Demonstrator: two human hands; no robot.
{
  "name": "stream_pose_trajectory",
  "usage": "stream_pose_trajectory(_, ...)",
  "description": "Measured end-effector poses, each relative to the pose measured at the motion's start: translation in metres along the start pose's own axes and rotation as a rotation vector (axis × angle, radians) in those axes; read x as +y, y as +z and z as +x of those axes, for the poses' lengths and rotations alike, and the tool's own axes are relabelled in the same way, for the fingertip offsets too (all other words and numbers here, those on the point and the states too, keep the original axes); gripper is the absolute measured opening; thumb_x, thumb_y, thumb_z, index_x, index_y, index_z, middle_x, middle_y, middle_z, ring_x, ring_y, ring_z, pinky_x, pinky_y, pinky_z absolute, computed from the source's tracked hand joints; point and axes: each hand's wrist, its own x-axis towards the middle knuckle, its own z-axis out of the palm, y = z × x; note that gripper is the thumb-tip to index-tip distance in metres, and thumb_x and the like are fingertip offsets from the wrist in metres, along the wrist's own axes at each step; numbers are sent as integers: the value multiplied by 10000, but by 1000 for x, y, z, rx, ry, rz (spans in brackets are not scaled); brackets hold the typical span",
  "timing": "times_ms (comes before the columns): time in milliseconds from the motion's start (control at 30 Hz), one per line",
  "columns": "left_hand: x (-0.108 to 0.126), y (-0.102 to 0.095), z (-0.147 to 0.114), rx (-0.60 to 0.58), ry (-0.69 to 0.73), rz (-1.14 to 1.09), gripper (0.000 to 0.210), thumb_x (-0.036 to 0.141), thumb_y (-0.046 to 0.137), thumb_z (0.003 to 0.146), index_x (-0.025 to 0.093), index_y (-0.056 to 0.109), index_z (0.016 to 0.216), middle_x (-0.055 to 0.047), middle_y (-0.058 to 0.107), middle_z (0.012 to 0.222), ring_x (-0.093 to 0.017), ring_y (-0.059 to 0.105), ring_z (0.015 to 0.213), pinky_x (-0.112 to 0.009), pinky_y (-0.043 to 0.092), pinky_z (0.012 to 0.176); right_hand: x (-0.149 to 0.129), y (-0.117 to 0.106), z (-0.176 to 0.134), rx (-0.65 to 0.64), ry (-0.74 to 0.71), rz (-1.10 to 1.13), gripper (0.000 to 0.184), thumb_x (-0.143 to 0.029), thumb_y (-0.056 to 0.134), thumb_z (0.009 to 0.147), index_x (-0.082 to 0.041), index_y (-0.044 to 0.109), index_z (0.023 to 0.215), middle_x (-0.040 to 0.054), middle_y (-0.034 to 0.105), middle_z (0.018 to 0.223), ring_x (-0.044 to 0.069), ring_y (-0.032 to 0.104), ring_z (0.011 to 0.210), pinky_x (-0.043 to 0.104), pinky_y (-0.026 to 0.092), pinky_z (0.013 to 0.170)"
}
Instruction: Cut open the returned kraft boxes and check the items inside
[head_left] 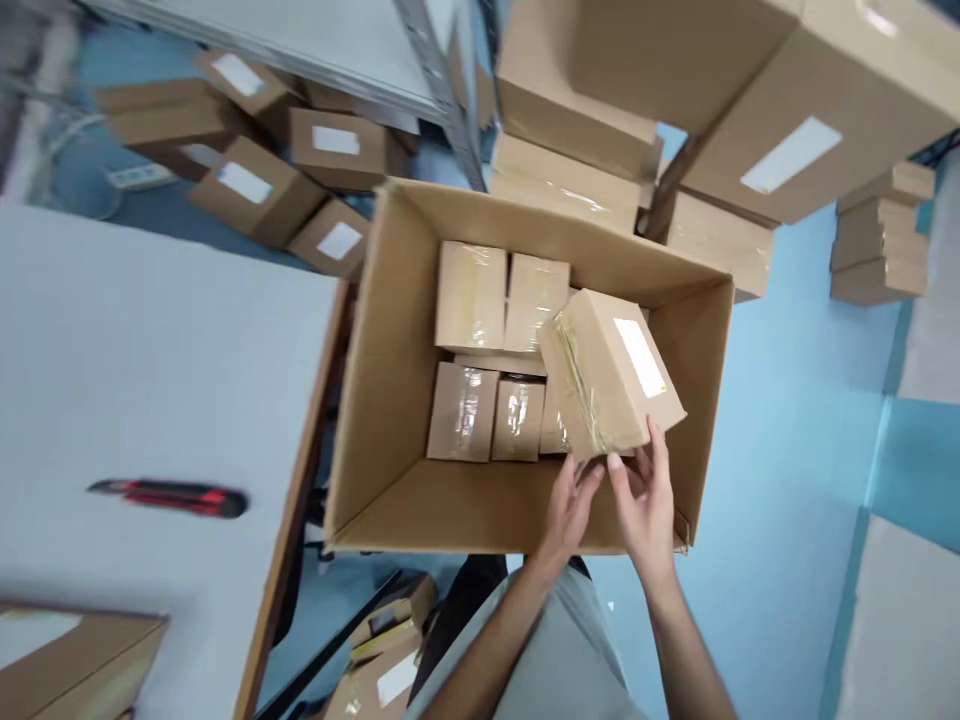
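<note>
A small taped cardboard box (604, 375) with a white label is tilted above the right part of a large open carton (390, 500). My right hand (646, 500) grips its near right corner, thumb at the lower edge and fingers against the labelled side. At the same box's near lower edge is my left hand (571, 505), fingers bent against it; part of its grip is hidden. Inside the carton, several taped small boxes (463, 412) stand in two rows, some partly covered by the tilted one.
A red and black utility knife (180, 497) lies on the white table (150, 350) to the left. Labelled boxes (244, 185) are piled on the blue floor behind. Large cartons (810, 130) stand stacked at the back right. More boxes (382, 670) lie by my legs.
</note>
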Motion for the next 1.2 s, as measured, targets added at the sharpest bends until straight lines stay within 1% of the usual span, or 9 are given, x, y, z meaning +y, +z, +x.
stream_pose_trajectory(167, 68, -47, -105, 68, 211, -128, 510, 567, 725, 1051, 290, 696, 1478, -127, 758, 1475, -328, 728, 1393, -515, 575, 1239, -66, 17, -101, -112, -74, 84, 830, -504, 775, 1033, -386, 403, 1765, 139, 540, 1740, 362, 682, 1461, 579, 658, 1119)
stream_pose_trajectory(267, 99, -101, -163, 163, 390, -66, 514, 565, 700, 1072, 267, 687, 1491, -129, 763, 1450, -319, 745, 1351, -504, 589, 1219, -102, 47, -148, -243, -126, 156, 865, -509, 788, 1029, -367, 364, 1770, 164, 471, 1785, 352, 683, 1451, 586, 624, 1150)
stream_pose_trajectory(367, 112, -164, -222, 316, 557, 5, 532, 548, 688, 1083, 255, 662, 1526, -130, 712, 1524, -305, 722, 1379, -489, 577, 1234, -133, 97, -194, -436, -172, 193, 935, -548, 816, 1002, -337, 337, 1776, 197, 500, 1754, 342, 703, 1410, 591, 606, 1165)
stream_pose_trajectory(567, 87, -298, -296, 760, 724, 92, 653, 568, 670, 1073, 254, 571, 1638, -164, 547, 1701, -335, 637, 1497, -476, 596, 1206, -139, 240, -276, -823, -97, 318, 856, -606, 825, 959, -365, 422, 1675, 138, 648, 1606, 284, 729, 1359, 535, 645, 1109)
stream_pose_trajectory(767, 43, -408, -290, 912, 579, 203, 851, 525, 778, 960, 182, 490, 1683, -247, 520, 1680, -390, 703, 1398, -549, 604, 1168, -104, 374, -296, -976, 121, 199, 641, -488, 862, 904, -330, 543, 1437, 47, 775, 1330, 189, 840, 980, 359, 687, 983)
stream_pose_trajectory(867, 29, -431, -280, 905, 548, 235, 855, 467, 823, 907, 180, 518, 1652, -245, 556, 1658, -415, 659, 1453, -568, 590, 1179, -102, 416, -297, -936, 165, 33, 562, -404, 789, 961, -335, 544, 1462, 46, 765, 1335, 150, 820, 852, 308, 700, 878)
stream_pose_trajectory(967, 19, -430, -276, 883, 536, 227, 765, 400, 780, 929, 173, 546, 1621, -245, 567, 1657, -399, 689, 1412, -576, 596, 1164, -105, 433, -295, -962, 174, -87, 596, -346, 752, 999, -333, 526, 1551, 71, 765, 1352, 154, 818, 829, 330, 705, 877)
stream_pose_trajectory(1067, 11, -421, -277, 849, 541, 173, 629, 363, 746, 954, 194, 614, 1546, -218, 654, 1570, -355, 742, 1327, -537, 637, 1096, -106, 425, -287, -974, 201, -122, 596, -342, 713, 1039, -300, 519, 1600, 105, 775, 1356, 168, 836, 892, 336, 695, 931)
stream_pose_trajectory(1200, 7, -414, -277, 815, 511, 131, 452, 326, 738, 945, 190, 701, 1375, -203, 724, 1485, -326, 777, 1255, -513, 645, 1066, -96, 380, -261, -960, 187, -25, 578, -359, 701, 1061, -262, 535, 1606, 129, 794, 1358, 195, 851, 999, 348, 673, 1011)
